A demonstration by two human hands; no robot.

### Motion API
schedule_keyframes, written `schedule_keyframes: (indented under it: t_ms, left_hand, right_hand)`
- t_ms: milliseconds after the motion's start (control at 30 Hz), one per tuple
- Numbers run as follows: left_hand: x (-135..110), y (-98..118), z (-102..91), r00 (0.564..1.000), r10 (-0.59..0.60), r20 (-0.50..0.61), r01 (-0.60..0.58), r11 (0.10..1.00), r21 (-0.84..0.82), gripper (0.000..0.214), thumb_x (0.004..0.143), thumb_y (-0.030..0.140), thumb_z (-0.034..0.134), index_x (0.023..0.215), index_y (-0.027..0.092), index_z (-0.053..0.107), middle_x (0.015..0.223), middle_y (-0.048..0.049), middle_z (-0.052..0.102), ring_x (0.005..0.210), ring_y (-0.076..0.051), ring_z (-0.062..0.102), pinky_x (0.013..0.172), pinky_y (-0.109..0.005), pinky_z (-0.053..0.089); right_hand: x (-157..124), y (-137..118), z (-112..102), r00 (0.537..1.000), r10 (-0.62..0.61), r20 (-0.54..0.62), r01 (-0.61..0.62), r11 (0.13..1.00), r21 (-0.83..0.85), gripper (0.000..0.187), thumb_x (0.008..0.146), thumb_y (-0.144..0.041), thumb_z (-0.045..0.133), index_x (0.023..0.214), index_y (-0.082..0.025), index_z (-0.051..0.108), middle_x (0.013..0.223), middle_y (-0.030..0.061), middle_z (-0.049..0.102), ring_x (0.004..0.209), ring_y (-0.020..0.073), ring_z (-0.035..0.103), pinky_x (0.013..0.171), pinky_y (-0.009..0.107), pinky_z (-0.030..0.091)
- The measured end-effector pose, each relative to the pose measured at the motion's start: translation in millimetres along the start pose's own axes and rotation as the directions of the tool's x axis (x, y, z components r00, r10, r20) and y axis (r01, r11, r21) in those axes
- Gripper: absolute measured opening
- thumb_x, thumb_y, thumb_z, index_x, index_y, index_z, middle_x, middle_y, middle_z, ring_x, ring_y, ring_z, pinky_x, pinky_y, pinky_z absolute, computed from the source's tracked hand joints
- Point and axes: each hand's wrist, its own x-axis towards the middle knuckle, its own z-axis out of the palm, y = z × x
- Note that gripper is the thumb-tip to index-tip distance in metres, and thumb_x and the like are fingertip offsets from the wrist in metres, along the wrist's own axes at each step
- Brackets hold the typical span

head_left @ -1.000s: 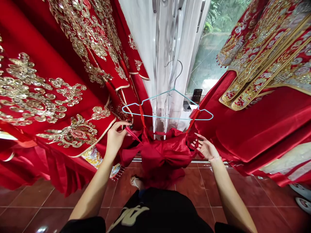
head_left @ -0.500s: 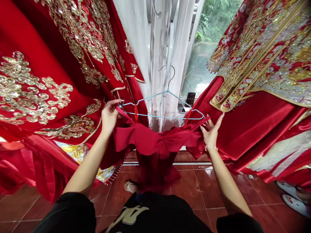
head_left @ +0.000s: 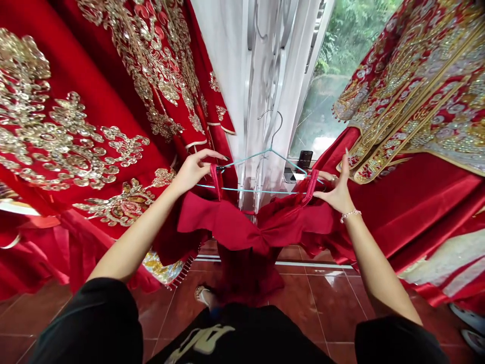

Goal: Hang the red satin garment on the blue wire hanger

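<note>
A dark red dress (head_left: 235, 225) with a ruffled top hangs on a thin light-blue wire hanger (head_left: 242, 190). My left hand (head_left: 195, 172) pinches the dress strap at the hanger's left shoulder. On the other side, my right hand (head_left: 337, 189) grips the right strap (head_left: 311, 186) between thumb and fingers, with the thumb pointing up. Both straps stand upright around the hanger's ends. The hanger's metal hook (head_left: 278, 124) shows free above, in front of the white curtain. The dress's lower part falls towards the floor before my body.
Red gowns with gold beading (head_left: 125, 146) hang close on the left. Another beaded red garment (head_left: 424, 101) crowds the right. A phone (head_left: 305, 159) stands upright on the window sill beside another dark device (head_left: 290, 175). Red tiles (head_left: 303, 298) cover the floor.
Both hands have drawn the straps inward and upright at the hanger's ends; earlier they were pulled outward. The red loops seen on the hanger no longer show clearly. The view has shifted slightly.
</note>
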Motion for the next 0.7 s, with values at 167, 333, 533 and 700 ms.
schedule_keyframes:
  t_ms: [167,333,533,700]
  left_hand:
    - [4.5,-3.2,-10.0,0.968,-0.119,0.219,0.030,0.927,0.373,0.058,0.084,0.031,0.059,0.140,0.022,0.048,0.117,-0.0110,0.069,0.085,-0.022,0.070,0.079,-0.035,0.055]
    - [-40.9,3.6,-24.9,0.993,0.014,0.116,-0.091,0.718,0.690,0.056,0.088,0.036,0.058,0.143,0.027,0.051,0.142,-0.0144,0.053,0.128,-0.037,0.052,0.107,-0.054,0.042]
    - [-87.5,5.5,-22.1,0.958,0.011,0.286,-0.184,0.789,0.587,0.036,0.094,0.047,0.050,0.123,0.033,0.067,0.124,-0.0078,0.062,0.095,-0.025,0.067,0.083,-0.036,0.056]
    - [-68.3,-7.4,-37.7,0.791,-0.200,0.578,-0.122,0.875,0.469,0.029,0.092,0.046,0.052,0.083,0.025,0.069,0.095,-0.0056,0.069,0.069,-0.018,0.065,0.065,-0.028,0.050]
  right_hand:
    - [10.9,-7.0,-25.5,0.927,0.184,0.327,-0.152,0.981,-0.122,0.091,0.078,-0.058,0.071,0.155,-0.025,0.035,0.101,0.0076,0.072,0.092,0.0249,0.070,0.098,0.047,0.055]
    - [-12.6,6.6,-44.6,0.918,0.244,0.312,-0.209,0.968,-0.142,0.073,0.084,-0.054,0.066,0.147,-0.026,0.042,0.103,0.0070,0.071,0.101,0.0238,0.068,0.101,0.047,0.052]
    - [-37.7,30.0,-39.0,0.941,0.272,0.200,-0.258,0.962,-0.091,0.060,0.082,-0.056,0.067,0.131,-0.027,0.046,0.114,0.0118,0.072,0.087,0.0219,0.067,0.079,0.041,0.057]
    - [-32.5,41.4,-35.6,0.910,0.315,0.270,-0.348,0.933,0.087,0.052,0.084,-0.054,0.065,0.121,-0.032,0.035,0.096,0.0053,0.070,0.059,0.0185,0.066,0.057,0.035,0.055]
